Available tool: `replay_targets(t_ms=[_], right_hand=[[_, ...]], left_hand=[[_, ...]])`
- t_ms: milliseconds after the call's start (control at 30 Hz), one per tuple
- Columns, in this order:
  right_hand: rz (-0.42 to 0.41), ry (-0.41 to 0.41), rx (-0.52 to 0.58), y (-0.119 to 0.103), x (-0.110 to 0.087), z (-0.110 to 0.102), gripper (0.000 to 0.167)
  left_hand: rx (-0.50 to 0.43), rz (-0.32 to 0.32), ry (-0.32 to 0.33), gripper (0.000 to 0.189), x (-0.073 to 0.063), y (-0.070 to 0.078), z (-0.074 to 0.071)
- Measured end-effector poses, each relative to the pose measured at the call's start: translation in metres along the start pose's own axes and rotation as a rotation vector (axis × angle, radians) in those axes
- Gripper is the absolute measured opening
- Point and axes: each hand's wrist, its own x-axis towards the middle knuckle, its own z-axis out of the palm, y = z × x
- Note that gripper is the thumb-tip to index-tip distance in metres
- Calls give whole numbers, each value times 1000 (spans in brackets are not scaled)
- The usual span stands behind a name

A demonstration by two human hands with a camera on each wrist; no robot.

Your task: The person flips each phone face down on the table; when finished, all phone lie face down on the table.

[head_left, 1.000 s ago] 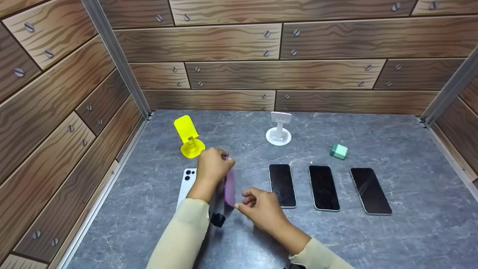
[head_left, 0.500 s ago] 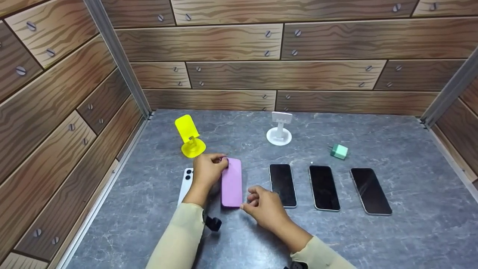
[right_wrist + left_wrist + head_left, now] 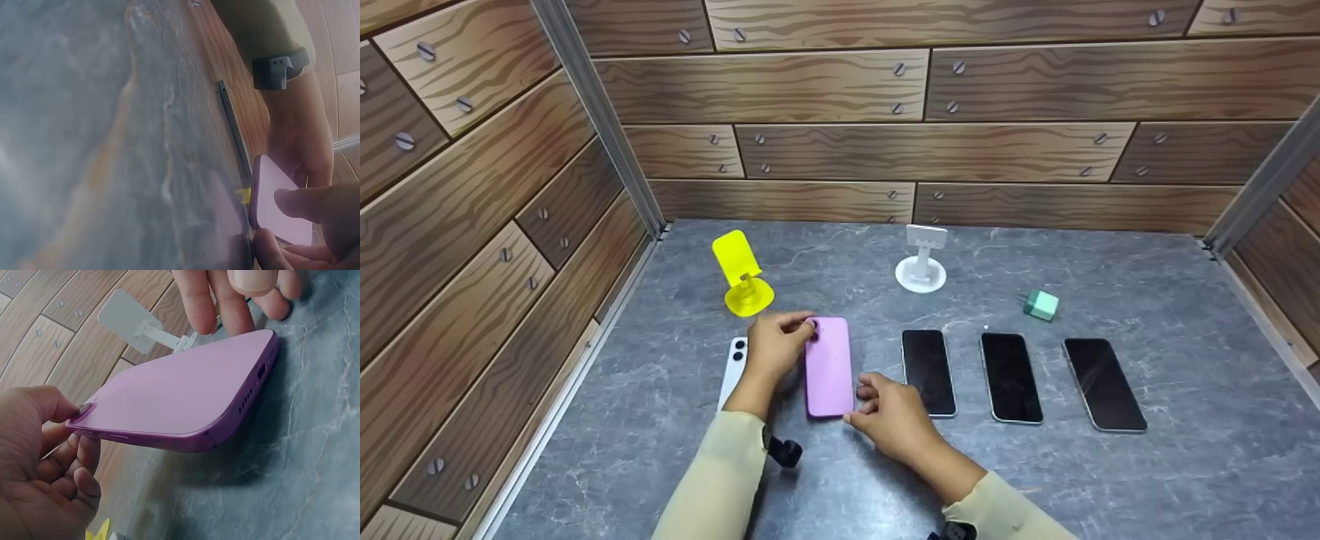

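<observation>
My left hand (image 3: pixel 775 345) pinches a purple phone (image 3: pixel 829 371) by its camera corner, thumb above and fingers beneath. In the left wrist view the purple phone (image 3: pixel 174 388) is back side up and tilted over the table, its port end towards the camera and a shadow below. My right hand (image 3: pixel 894 416) is beside the phone's near right corner, fingers loosely bent and thumb tip right at that corner. In the right wrist view the thumb overlaps the purple phone (image 3: pixel 287 222). A white phone (image 3: pixel 730 375) lies left of it, partly hidden by my left hand.
Several black-screened phones lie to the right: one nearest (image 3: pixel 928 373), a middle phone (image 3: pixel 1010 377) and a far-right phone (image 3: pixel 1105 384). Behind stand a yellow phone stand (image 3: pixel 742 270), a white phone stand (image 3: pixel 921 274) and a green charger plug (image 3: pixel 1041 304). Wood-patterned walls (image 3: pixel 840 150) enclose the table.
The purple phone has turned from edge-on to back side up, my left hand still gripping its corner and shifting slightly left. My right hand has moved slightly right.
</observation>
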Motion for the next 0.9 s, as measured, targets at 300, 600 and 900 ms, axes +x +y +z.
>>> replay_targets(t_ms=[300, 600, 900], right_hand=[[-71, 12, -54, 0, 1, 1, 57], [-104, 43, -131, 3, 4, 3, 54], [-106, 49, -153, 4, 6, 3, 52]], left_hand=[[-6, -12, -31, 23, -2, -1, 2], [37, 0, -59, 27, -4, -3, 8], [46, 8, -70, 31, -9, -4, 12]])
